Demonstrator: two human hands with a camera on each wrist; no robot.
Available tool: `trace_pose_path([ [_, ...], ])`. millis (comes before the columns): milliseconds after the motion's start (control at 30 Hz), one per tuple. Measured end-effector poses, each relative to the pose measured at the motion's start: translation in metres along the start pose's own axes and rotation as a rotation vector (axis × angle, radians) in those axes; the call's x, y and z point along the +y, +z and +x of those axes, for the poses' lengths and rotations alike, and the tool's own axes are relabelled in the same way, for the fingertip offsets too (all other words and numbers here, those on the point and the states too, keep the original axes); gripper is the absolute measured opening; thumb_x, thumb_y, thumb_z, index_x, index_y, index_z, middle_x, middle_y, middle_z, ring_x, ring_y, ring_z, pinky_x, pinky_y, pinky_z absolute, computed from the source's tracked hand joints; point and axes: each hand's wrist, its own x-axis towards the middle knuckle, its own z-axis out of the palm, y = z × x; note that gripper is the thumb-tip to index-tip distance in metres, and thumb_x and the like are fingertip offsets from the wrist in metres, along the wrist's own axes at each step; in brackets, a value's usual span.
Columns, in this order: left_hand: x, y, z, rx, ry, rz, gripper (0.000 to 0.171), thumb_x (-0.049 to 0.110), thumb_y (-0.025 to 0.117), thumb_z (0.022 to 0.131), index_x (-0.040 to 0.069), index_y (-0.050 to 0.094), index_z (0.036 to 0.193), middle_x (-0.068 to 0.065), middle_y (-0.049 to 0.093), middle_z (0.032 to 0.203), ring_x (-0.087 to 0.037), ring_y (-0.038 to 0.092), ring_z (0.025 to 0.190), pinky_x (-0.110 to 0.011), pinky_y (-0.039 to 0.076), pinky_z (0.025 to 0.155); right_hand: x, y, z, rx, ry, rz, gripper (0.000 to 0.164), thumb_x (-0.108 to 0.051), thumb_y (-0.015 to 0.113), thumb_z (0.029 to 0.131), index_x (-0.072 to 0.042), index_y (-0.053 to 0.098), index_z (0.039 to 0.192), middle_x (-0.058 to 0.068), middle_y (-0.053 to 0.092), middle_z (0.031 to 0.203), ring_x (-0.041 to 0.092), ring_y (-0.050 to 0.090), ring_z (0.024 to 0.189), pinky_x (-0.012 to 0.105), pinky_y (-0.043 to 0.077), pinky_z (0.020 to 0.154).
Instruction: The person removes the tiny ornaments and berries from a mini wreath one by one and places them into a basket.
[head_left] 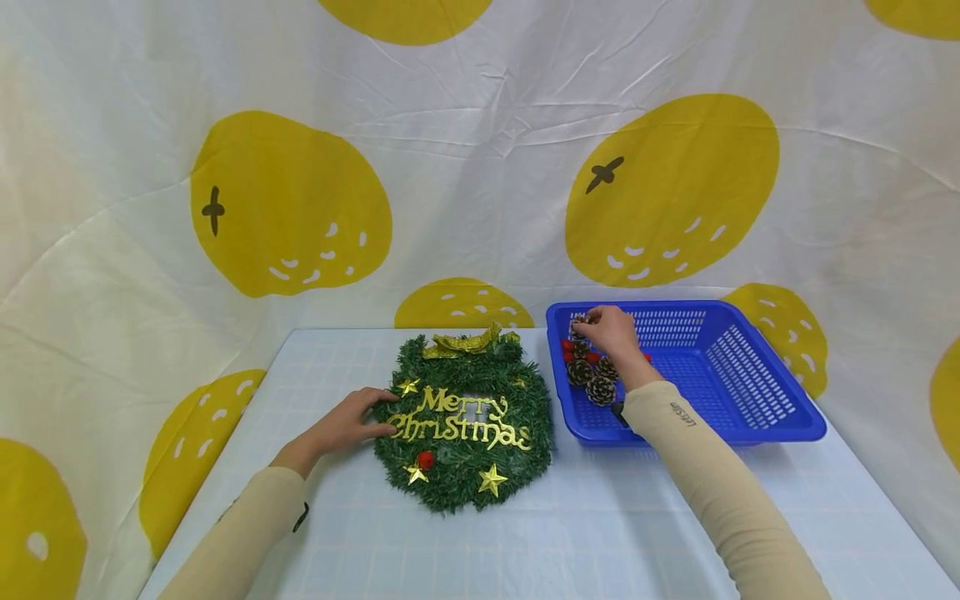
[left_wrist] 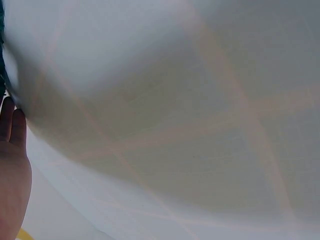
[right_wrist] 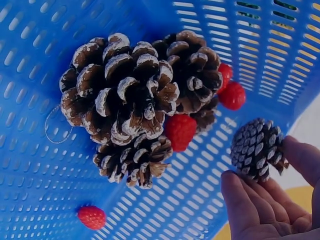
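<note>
A small frosted pine cone (right_wrist: 255, 150) is pinched between the thumb and fingers of my right hand (head_left: 611, 333), over the far left corner of the blue basket (head_left: 750, 429). Larger pine cones (right_wrist: 120, 90) and several red berries (right_wrist: 181, 132) lie in the basket beside it. My left hand (head_left: 348, 423) rests at the left edge of a green wreath (head_left: 457, 487), fingers extended and touching it. The wreath carries gold "Merry Christmas" lettering (head_left: 459, 429), gold stars (head_left: 492, 481), a gold bow (head_left: 465, 342) and one red berry (head_left: 426, 460).
The wreath lies flat on a pale checked tablecloth (head_left: 390, 550), with the basket close to its right. Behind the table hangs a white curtain (head_left: 480, 200) printed with large yellow fruit.
</note>
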Motion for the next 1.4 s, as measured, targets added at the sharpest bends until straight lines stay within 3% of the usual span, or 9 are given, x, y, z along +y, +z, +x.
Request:
trace_pose_path([
  [100, 0.0, 0.0, 0.0, 0.0, 0.006, 0.011, 0.058, 0.039, 0.07, 0.091, 0.007, 0.053, 0.136, -0.017, 0.052, 0.136, -0.04, 0.044, 0.128, -0.059, 0.034, 0.106, 0.0, 0.0, -0.001, -0.003, 0.027, 0.036, 0.05, -0.028, 0.064, 0.094, 0.005, 0.057, 0.132, 0.025, 0.058, 0.13, 0.042, 0.054, 0.114, 0.052, 0.047, 0.095],
  [467, -0.002, 0.002, -0.002, -0.001, 0.008, 0.013, 0.058, 0.038, 0.07, 0.091, 0.007, 0.054, 0.136, -0.017, 0.052, 0.135, -0.04, 0.045, 0.127, -0.058, 0.036, 0.104, -0.005, -0.006, -0.003, 0.006, 0.004, 0.015, 0.05, -0.028, 0.061, 0.096, 0.004, 0.056, 0.134, 0.024, 0.056, 0.133, 0.042, 0.052, 0.12, 0.052, 0.045, 0.099],
  [800, -0.003, 0.002, -0.001, 0.0, 0.009, 0.008, 0.057, 0.038, 0.07, 0.091, 0.007, 0.054, 0.136, -0.017, 0.052, 0.136, -0.04, 0.044, 0.128, -0.059, 0.035, 0.105, -0.024, -0.013, -0.011, 0.019, -0.102, 0.063, 0.049, -0.031, 0.062, 0.096, 0.001, 0.058, 0.133, 0.021, 0.06, 0.13, 0.04, 0.054, 0.119, 0.052, 0.045, 0.099],
  [1100, -0.005, 0.001, 0.0, 0.007, 0.008, 0.01, 0.058, 0.039, 0.07, 0.09, 0.008, 0.054, 0.136, -0.016, 0.053, 0.136, -0.04, 0.044, 0.128, -0.058, 0.035, 0.106, -0.048, -0.013, -0.025, -0.021, -0.178, 0.125, 0.056, -0.033, 0.062, 0.097, -0.002, 0.05, 0.142, 0.018, 0.056, 0.137, 0.035, 0.053, 0.124, 0.051, 0.044, 0.101],
  [1400, -0.003, 0.001, 0.001, -0.004, 0.003, 0.008, 0.059, 0.042, 0.069, 0.09, 0.008, 0.054, 0.136, -0.017, 0.052, 0.136, -0.04, 0.044, 0.129, -0.058, 0.035, 0.105, -0.073, -0.008, -0.045, -0.016, -0.275, 0.156, 0.044, -0.029, 0.063, 0.097, -0.006, 0.06, 0.134, 0.016, 0.062, 0.129, 0.032, 0.061, 0.112, 0.049, 0.051, 0.091],
])
